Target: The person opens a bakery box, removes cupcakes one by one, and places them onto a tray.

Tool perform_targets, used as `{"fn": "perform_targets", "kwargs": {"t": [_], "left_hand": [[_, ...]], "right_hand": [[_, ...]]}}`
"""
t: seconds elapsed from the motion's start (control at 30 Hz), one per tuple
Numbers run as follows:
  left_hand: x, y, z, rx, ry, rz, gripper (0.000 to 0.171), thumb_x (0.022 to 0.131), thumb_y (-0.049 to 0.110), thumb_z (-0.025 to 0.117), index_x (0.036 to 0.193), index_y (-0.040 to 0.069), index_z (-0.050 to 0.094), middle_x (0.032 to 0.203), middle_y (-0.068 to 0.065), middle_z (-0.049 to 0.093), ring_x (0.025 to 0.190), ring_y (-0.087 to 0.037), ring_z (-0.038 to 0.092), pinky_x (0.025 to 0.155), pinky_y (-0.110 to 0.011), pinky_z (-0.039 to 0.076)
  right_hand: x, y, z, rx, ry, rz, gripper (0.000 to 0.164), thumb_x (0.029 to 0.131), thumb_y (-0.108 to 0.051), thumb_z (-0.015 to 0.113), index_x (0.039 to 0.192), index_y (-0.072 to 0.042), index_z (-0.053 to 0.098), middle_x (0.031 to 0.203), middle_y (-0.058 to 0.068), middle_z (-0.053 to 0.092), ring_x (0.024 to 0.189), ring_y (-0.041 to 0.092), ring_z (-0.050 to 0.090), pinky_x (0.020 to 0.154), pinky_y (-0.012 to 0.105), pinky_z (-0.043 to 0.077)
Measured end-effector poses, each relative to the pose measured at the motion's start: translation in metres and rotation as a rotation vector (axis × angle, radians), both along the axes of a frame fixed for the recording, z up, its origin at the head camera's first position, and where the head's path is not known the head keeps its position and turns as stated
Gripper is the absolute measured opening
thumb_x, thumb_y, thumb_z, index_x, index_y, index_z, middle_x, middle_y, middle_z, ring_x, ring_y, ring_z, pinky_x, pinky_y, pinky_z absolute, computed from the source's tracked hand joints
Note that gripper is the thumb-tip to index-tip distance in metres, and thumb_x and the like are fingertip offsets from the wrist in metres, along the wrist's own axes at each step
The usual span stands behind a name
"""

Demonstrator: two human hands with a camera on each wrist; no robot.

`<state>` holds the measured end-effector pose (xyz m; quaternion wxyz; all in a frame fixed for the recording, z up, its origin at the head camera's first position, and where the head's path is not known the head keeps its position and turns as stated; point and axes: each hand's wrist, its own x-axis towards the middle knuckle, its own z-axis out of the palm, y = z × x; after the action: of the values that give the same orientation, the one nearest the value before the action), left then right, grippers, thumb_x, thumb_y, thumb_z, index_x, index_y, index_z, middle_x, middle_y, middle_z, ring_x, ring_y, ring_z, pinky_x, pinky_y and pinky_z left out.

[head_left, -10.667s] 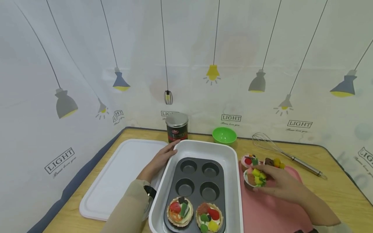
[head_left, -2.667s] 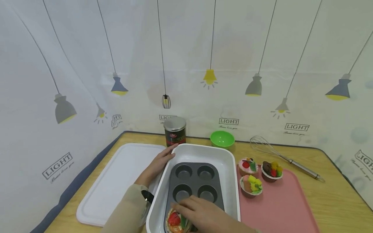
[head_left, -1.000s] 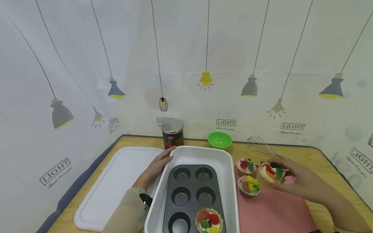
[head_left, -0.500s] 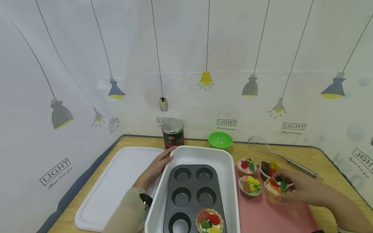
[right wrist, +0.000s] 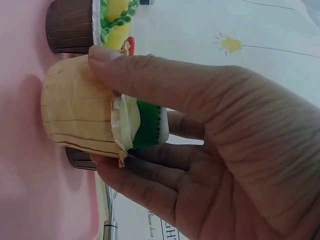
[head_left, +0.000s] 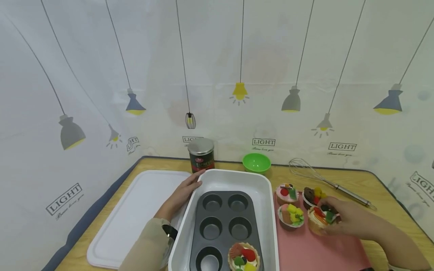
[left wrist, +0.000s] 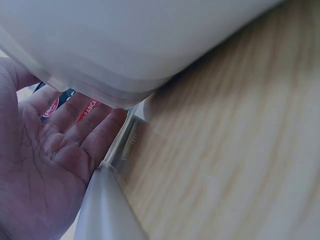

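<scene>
My right hand (head_left: 350, 220) pinches a cupcake (right wrist: 77, 107) in a pale tan cup, topped with cream, red and green pieces. It is at the pink tray (head_left: 315, 254), close to three other cupcakes: one pink-topped (head_left: 287, 194), one yellow-topped (head_left: 291, 216) and a brown-topped one (head_left: 312, 196), partly covered. My left hand (head_left: 179, 197) touches the left side of a white rectangular pan (head_left: 234, 180); its fingers extend along the outer wall in the left wrist view. A dark muffin tin (head_left: 225, 212) lies inside the pan, with one fruit-topped cupcake (head_left: 243, 258) in its front right cup.
Left of the pan lies a white lid-like board (head_left: 135, 214). Behind it stand an espresso tin (head_left: 201, 156) and a green bowl (head_left: 256, 163). A whisk (head_left: 352, 194) rests at the back right of the wooden table (head_left: 376, 241).
My right hand has lifted the cupcake from the tin's front left cup, carried it right and lowered it to the pink tray. My left hand has stayed at the pan.
</scene>
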<state>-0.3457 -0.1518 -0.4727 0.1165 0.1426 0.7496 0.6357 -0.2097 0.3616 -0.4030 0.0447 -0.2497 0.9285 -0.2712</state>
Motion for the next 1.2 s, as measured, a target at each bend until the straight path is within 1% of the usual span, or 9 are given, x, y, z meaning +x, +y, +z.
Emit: {"fn": "perform_targets", "kwargs": {"t": [0.1,0.27,0.43,0.6,0.8,0.93,1.1,1.2], "left_hand": [[-0.0007,0.0002,-0.0009,0.005,0.005,-0.004,0.052,0.105,0.033,0.052,0.156,0.029,0.04,0.165,0.003,0.025,0.152,-0.021,0.018,0.12,-0.052,0.016],[-0.0008,0.0011,-0.0013,0.014,0.004,-0.009,0.052,0.105,0.033,0.053,0.155,0.029,0.04,0.165,0.003,0.024,0.152,-0.02,0.016,0.12,-0.051,0.015],[0.0012,0.0012,0.0,0.007,0.001,-0.006,0.051,0.105,0.034,0.052,0.155,0.031,0.041,0.165,0.004,0.024,0.153,-0.02,0.015,0.12,-0.052,0.014],[0.002,0.0014,0.0003,-0.001,0.005,-0.006,0.051,0.105,0.034,0.051,0.155,0.031,0.04,0.165,0.004,0.023,0.153,-0.021,0.014,0.12,-0.054,0.013],[-0.0008,-0.0004,-0.0027,0.0,-0.001,-0.007,0.052,0.105,0.036,0.052,0.155,0.031,0.04,0.165,0.003,0.024,0.153,-0.021,0.015,0.12,-0.053,0.014],[-0.0006,-0.0001,-0.0027,0.0,-0.002,-0.009,0.052,0.104,0.037,0.053,0.155,0.033,0.04,0.165,0.005,0.023,0.153,-0.02,0.014,0.12,-0.052,0.013],[-0.0006,0.0005,-0.0022,-0.004,0.003,-0.008,0.055,0.104,0.038,0.053,0.156,0.03,0.039,0.165,0.004,0.023,0.153,-0.021,0.014,0.12,-0.054,0.014],[-0.0012,0.0002,-0.0026,-0.003,0.0,-0.008,0.056,0.104,0.039,0.053,0.156,0.03,0.038,0.165,0.006,0.023,0.153,-0.02,0.015,0.12,-0.053,0.015]], "right_hand": [[-0.0016,0.0004,-0.0009,0.003,-0.012,-0.003,0.053,0.082,-0.031,0.084,0.119,-0.007,0.055,0.1,0.001,0.062,0.08,0.001,0.054,0.064,0.026,0.05],[-0.0027,0.0005,-0.0034,-0.007,-0.056,-0.013,0.054,0.083,-0.032,0.083,0.12,-0.006,0.054,0.105,0.005,0.062,0.085,0.003,0.055,0.066,0.027,0.051],[-0.0024,0.0005,-0.0053,-0.009,-0.047,0.011,0.054,0.082,-0.028,0.084,0.12,-0.005,0.054,0.107,0.006,0.062,0.084,0.003,0.055,0.065,0.027,0.051],[-0.0037,0.002,-0.0062,-0.015,-0.065,0.032,0.055,0.081,-0.026,0.085,0.121,-0.004,0.053,0.112,0.009,0.063,0.092,0.007,0.059,0.068,0.028,0.053],[-0.0047,0.0025,-0.0085,-0.006,-0.05,0.039,0.054,0.082,-0.025,0.084,0.121,-0.005,0.054,0.112,0.008,0.063,0.095,0.01,0.061,0.068,0.029,0.054],[-0.0053,0.0029,-0.0089,-0.01,-0.035,0.045,0.053,0.081,-0.025,0.085,0.12,-0.006,0.054,0.11,0.008,0.063,0.094,0.008,0.06,0.069,0.029,0.054],[-0.0057,0.0032,-0.0091,-0.009,-0.03,0.05,0.054,0.081,-0.026,0.085,0.12,-0.006,0.054,0.111,0.008,0.064,0.094,0.006,0.059,0.069,0.029,0.054],[-0.0059,0.0033,-0.0093,-0.017,-0.035,0.053,0.053,0.081,-0.025,0.085,0.12,-0.007,0.054,0.111,0.009,0.064,0.095,0.005,0.058,0.068,0.029,0.054]]}}
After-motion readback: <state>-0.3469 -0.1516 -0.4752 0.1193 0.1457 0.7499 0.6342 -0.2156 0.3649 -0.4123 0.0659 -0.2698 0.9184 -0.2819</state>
